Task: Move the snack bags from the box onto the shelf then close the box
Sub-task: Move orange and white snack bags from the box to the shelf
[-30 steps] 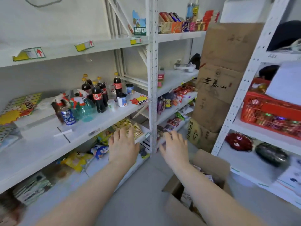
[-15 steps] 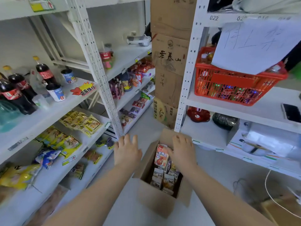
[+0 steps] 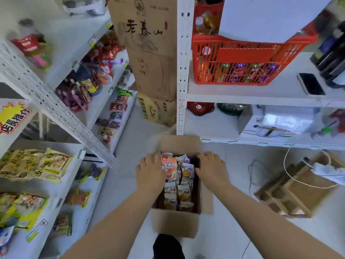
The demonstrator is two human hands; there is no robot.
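At lower centre, my left hand (image 3: 150, 172) and right hand (image 3: 211, 168), fingers spread and grasping nothing, flank the colourful snack bags (image 3: 177, 181) in the open brown cardboard box (image 3: 175, 224); next I'd gather a bunch.

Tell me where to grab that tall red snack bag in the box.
Pinch the top edge of the red snack bag, coming from above. It stands upright at the box's far left, higher than the packed bags around it, so probably only its top is free; the left hand is right beside it.

box (image 3: 173, 224) brown | basket (image 3: 242, 58) red | shelf (image 3: 61, 186) white
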